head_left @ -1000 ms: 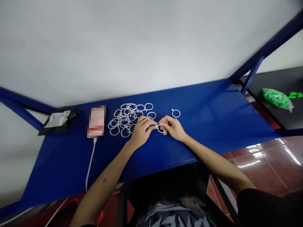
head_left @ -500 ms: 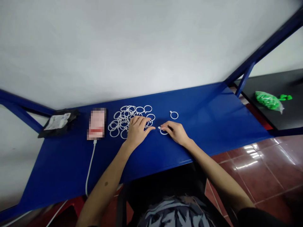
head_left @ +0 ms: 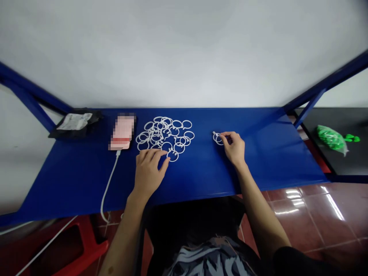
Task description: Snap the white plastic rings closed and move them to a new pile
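A pile of several white plastic rings (head_left: 165, 136) lies on the blue table (head_left: 258, 153). My left hand (head_left: 149, 170) rests flat at the pile's near edge, fingers stretched out, fingertips touching the nearest ring. My right hand (head_left: 235, 147) is further right, its fingers pinched on a white ring (head_left: 217, 138) that lies on or beside another ring on the table.
A phone (head_left: 122, 132) with a white cable (head_left: 107, 188) lies left of the pile. A black packet (head_left: 76, 122) sits at the far left corner. A green bag (head_left: 330, 138) is on a black table to the right. A red stool (head_left: 80, 245) stands below.
My hands have parted. The right hand carried its ring rightward to where a single ring lay. The left hand drew back to the pile's near edge. The view shifted.
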`<control>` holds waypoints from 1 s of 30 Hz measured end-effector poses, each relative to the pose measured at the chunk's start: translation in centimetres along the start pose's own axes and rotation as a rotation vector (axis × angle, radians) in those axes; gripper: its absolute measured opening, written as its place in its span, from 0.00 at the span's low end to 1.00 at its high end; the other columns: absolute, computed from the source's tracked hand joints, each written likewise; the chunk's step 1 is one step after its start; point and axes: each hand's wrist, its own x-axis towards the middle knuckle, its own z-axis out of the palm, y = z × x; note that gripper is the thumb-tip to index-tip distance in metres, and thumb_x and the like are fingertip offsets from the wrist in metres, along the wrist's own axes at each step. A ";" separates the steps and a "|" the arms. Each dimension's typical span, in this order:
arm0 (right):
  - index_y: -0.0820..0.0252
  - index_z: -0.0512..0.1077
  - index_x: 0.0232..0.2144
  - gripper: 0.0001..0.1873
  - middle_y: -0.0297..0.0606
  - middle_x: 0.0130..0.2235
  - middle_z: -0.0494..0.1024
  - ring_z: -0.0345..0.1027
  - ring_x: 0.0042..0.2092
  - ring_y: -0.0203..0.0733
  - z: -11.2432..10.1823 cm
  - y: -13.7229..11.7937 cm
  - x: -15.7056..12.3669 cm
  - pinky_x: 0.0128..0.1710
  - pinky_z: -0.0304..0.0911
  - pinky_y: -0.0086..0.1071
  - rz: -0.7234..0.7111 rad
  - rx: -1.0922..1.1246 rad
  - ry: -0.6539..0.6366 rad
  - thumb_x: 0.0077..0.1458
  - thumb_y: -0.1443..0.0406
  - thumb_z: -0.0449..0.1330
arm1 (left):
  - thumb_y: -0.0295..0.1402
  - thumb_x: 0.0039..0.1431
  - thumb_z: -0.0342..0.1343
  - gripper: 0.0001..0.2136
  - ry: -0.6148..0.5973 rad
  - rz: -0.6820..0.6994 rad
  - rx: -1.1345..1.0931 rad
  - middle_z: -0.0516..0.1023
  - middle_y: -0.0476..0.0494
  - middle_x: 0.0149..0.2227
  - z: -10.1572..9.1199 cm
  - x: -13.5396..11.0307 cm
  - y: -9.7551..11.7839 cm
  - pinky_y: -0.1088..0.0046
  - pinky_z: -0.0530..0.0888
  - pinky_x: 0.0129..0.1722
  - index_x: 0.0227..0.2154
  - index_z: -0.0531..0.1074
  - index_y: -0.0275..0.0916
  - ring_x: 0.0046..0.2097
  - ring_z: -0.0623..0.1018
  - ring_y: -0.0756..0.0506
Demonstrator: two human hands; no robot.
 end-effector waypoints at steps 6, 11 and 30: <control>0.57 0.77 0.39 0.09 0.45 0.43 0.77 0.65 0.48 0.52 0.7 -0.7 1.4 0.51 0.63 0.50 -0.225 -0.187 0.025 0.65 0.62 0.57 | 0.32 0.65 0.57 0.05 0.096 -0.116 -0.039 0.81 0.42 0.40 -0.6 -2.7 0.1 0.58 0.70 0.47 0.41 0.76 0.41 0.46 0.73 0.38; 0.56 0.74 0.51 0.14 0.45 0.50 0.76 0.66 0.51 0.50 3.4 -3.9 1.3 0.53 0.64 0.48 -0.527 -0.087 -0.329 0.67 0.65 0.53 | 0.32 0.65 0.57 0.05 0.117 -0.183 -0.071 0.81 0.42 0.39 -0.2 -3.2 0.9 0.58 0.71 0.48 0.40 0.77 0.41 0.46 0.73 0.38; 0.58 0.75 0.43 0.11 0.35 0.31 0.78 0.73 0.32 0.36 3.3 -3.6 0.2 0.35 0.69 0.31 -0.260 0.472 -0.384 0.69 0.63 0.53 | 0.30 0.67 0.56 0.11 -0.120 0.178 -0.523 0.79 0.43 0.47 5.2 8.7 4.6 0.62 0.75 0.51 0.50 0.74 0.41 0.49 0.77 0.44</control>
